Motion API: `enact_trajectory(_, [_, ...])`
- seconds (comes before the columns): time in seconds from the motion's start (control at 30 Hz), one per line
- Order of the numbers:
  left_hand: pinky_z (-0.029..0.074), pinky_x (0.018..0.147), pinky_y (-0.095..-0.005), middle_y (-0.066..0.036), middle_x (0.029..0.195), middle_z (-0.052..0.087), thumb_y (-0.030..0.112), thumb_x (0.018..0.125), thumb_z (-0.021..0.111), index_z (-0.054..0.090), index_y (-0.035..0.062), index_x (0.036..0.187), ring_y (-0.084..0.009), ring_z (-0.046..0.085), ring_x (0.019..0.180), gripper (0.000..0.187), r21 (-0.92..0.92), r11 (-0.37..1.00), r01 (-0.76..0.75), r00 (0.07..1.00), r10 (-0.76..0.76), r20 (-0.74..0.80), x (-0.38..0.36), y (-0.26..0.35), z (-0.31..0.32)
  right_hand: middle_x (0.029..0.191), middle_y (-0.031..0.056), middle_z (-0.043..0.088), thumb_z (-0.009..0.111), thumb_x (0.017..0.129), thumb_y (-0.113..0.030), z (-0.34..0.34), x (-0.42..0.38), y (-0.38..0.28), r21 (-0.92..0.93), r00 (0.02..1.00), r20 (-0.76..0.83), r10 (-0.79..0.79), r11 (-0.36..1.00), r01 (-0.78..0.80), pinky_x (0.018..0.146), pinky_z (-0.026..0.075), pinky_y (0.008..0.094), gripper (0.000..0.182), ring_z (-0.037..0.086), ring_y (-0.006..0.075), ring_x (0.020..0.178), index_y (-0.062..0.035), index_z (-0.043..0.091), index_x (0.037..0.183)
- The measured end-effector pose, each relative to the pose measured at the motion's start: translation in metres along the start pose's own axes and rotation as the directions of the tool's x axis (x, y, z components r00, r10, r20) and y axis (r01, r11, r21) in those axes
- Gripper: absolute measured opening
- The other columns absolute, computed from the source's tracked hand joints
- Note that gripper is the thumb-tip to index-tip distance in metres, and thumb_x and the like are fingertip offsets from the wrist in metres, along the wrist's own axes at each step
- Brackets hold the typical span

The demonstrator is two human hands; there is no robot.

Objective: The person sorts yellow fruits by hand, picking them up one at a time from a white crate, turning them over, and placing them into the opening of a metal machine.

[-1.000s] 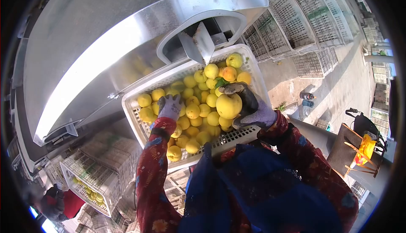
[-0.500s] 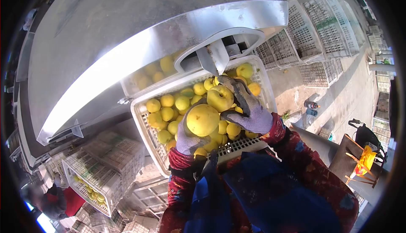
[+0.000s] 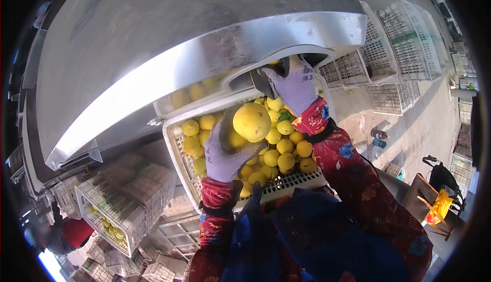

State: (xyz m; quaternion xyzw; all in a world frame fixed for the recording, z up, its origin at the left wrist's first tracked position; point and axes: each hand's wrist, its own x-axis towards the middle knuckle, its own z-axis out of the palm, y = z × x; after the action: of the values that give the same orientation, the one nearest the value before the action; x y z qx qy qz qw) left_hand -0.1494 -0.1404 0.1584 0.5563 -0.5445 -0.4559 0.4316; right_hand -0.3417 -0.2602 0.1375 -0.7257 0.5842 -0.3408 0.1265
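Several yellow fruits (image 3: 285, 161) fill a white plastic crate (image 3: 180, 184) in front of me. My left hand (image 3: 225, 154), in a purple and dark glove, holds a large yellow fruit (image 3: 251, 122) above the crate's left half. My right hand (image 3: 292, 80), gloved alike, reaches into the opening of the metal machine (image 3: 215, 47) at the crate's far edge. Its fingertips are partly inside that opening, near a metal flap; something yellowish shows beside them, but whether they grip it is unclear.
Stacked white crates (image 3: 409, 41) stand at the upper right. More crates (image 3: 128, 195) are at the lower left, one with yellow fruit, beside a person in dark and red clothes (image 3: 66, 233). Bottles (image 3: 379, 138) and a chair with a yellow bag (image 3: 439, 206) are on the right.
My right hand has left the fruit it was at over the crate and moved up into the machine's opening. My left hand, still with the large fruit, has risen slightly.
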Motion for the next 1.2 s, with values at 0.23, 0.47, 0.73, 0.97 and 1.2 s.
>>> enact_trajectory(0.23, [0.053, 0.093, -0.0356, -0.017, 0.112, 0.07, 0.027, 0.071, 0.088, 0.061, -0.0031, 0.126, -0.0239, 0.069, 0.105, 0.068, 0.064, 0.996, 0.063, 0.982, -0.074, 0.177, 0.016, 0.021, -0.006, 0.129, 0.0226, 0.054, 0.082, 0.078, -0.022, -0.061, -0.048, -0.02, 0.466, 0.92, 0.254, -0.299, 0.871, 0.155, 0.093, 0.052, 0.0414, 0.068, 0.06, 0.0375, 0.112, -0.0005, 0.048, 0.133])
enact_trajectory(0.47, [0.052, 0.089, -0.0315, -0.012, 0.109, 0.071, 0.022, 0.087, 0.077, 0.061, -0.0052, 0.127, -0.0145, 0.065, 0.1, 0.051, -0.154, 0.966, 0.208, 0.97, -0.184, 0.157, 0.022, 0.012, 0.013, 0.123, 0.0204, 0.054, 0.087, 0.071, -0.026, -0.052, -0.07, -0.032, 0.383, 0.978, 0.183, -0.098, 0.923, 0.021, 0.096, 0.049, 0.0448, 0.076, 0.055, 0.0393, 0.115, -0.0031, 0.049, 0.133])
enact_trajectory(0.73, [0.047, 0.098, -0.0317, -0.014, 0.12, 0.064, 0.022, 0.099, 0.052, 0.053, -0.0023, 0.134, -0.0181, 0.06, 0.11, 0.043, -0.551, 0.808, 0.21, 0.977, -0.193, 0.09, 0.021, -0.008, 0.012, 0.112, 0.0237, 0.06, 0.084, 0.075, -0.026, 0.003, -0.031, -0.018, 0.141, 0.988, -0.088, 0.127, 0.983, -0.114, 0.086, 0.05, 0.0468, 0.058, 0.059, 0.0445, 0.102, 0.0001, 0.054, 0.117])
enact_trajectory(0.97, [0.043, 0.109, -0.0531, -0.021, 0.139, 0.049, 0.016, 0.085, 0.064, 0.036, 0.0016, 0.147, -0.0348, 0.05, 0.129, 0.069, -0.923, 0.299, 0.243, 0.962, -0.194, 0.191, 0.013, -0.009, 0.015, 0.114, 0.0285, 0.059, 0.081, 0.078, -0.03, -0.005, 0.006, -0.017, 0.117, 0.988, -0.054, 0.145, 0.984, -0.138, 0.089, 0.048, 0.0519, 0.067, 0.061, 0.0448, 0.101, 0.0044, 0.048, 0.126])
enact_trajectory(1.2, [0.046, 0.107, -0.051, -0.019, 0.142, 0.046, 0.028, 0.094, 0.063, 0.033, 0.0037, 0.149, -0.0354, 0.051, 0.128, 0.067, -0.849, 0.486, 0.205, 0.975, -0.179, 0.133, 0.012, 0.004, 0.026, 0.115, 0.0174, 0.059, 0.085, 0.075, -0.023, -0.057, -0.067, -0.018, 0.318, 0.997, 0.08, 0.012, 0.947, -0.037, 0.077, 0.053, 0.0375, 0.066, 0.064, 0.0326, 0.094, -0.0018, 0.052, 0.127])
